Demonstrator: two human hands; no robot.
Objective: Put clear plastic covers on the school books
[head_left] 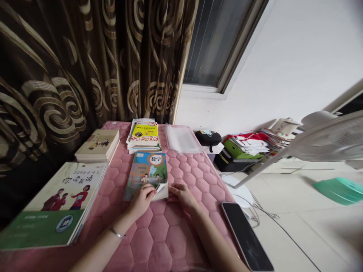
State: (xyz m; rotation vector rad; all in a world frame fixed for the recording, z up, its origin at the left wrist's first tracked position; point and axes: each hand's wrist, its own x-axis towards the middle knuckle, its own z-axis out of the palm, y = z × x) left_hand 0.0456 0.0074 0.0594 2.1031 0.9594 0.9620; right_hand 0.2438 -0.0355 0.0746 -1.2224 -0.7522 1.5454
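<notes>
A blue and green math textbook [150, 170] lies on the pink quilted surface in front of me. My left hand [144, 196], with a silver bracelet on its wrist, pinches the lower right corner of the cover and lifts it, so a strip of the page beneath shows. My right hand [180, 194] rests against the book's right edge near that corner, fingers stretched out and somewhat apart. No grip on the book shows in it.
On the left are a large green-and-white book [56, 204] and a stack of beige books [98, 145]. Behind the textbook sit a yellow-covered book pile [144, 134] and clear plastic sleeves [183, 139]. A black phone [245, 236] lies at the right edge, near a white fan [326, 139].
</notes>
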